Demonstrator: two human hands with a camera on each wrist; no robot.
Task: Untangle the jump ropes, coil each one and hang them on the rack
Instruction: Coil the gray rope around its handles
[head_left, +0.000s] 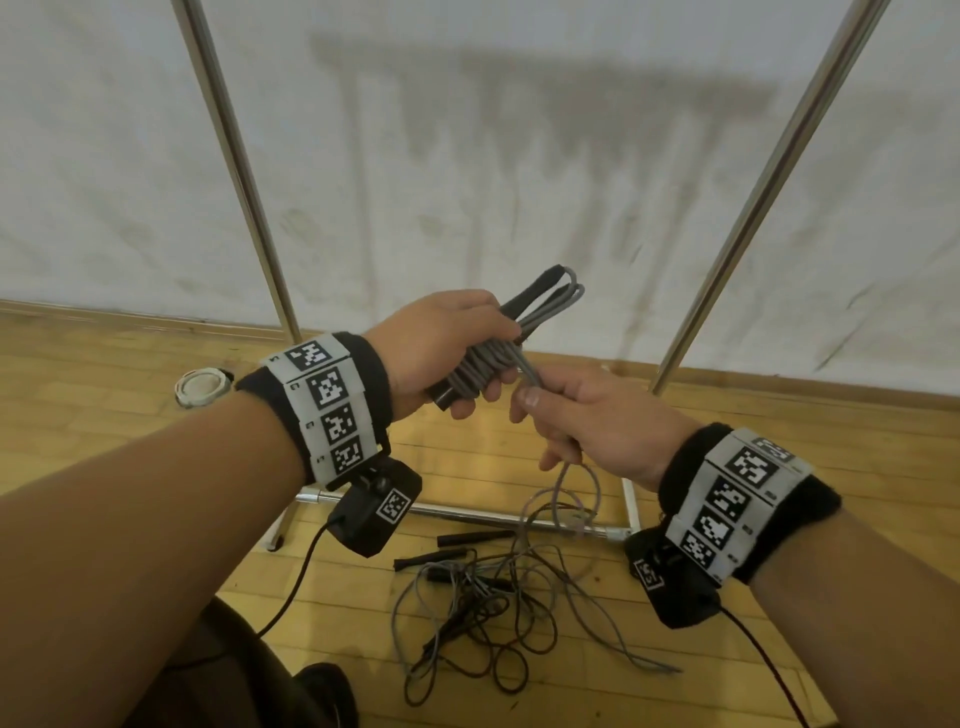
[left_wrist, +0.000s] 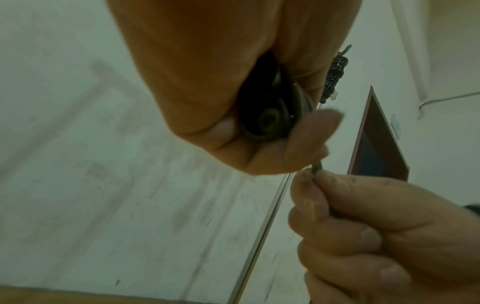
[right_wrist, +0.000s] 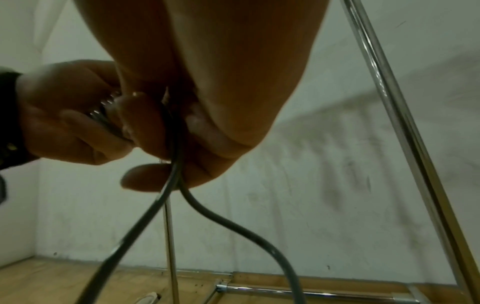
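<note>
My left hand (head_left: 457, 358) grips a coiled grey jump rope (head_left: 550, 299) with black handles; cord is wound crosswise around the bundle's middle. In the left wrist view the round butt of a black handle (left_wrist: 265, 121) shows inside the fist. My right hand (head_left: 566, 415) pinches the loose grey cord (right_wrist: 233, 222) just beside the bundle, and two strands hang from it toward the floor. A tangle of other ropes (head_left: 498, 613), grey and dark, with black handles (head_left: 472, 538), lies on the wooden floor below. The rack's chrome uprights (head_left: 239, 171) stand to either side.
The rack's lower crossbar (head_left: 467, 514) runs along the floor behind the tangle. A white sheet (head_left: 493, 156) hangs behind the rack. A round white object (head_left: 202, 387) sits on the floor at the left. Black cables trail from both wrist cameras.
</note>
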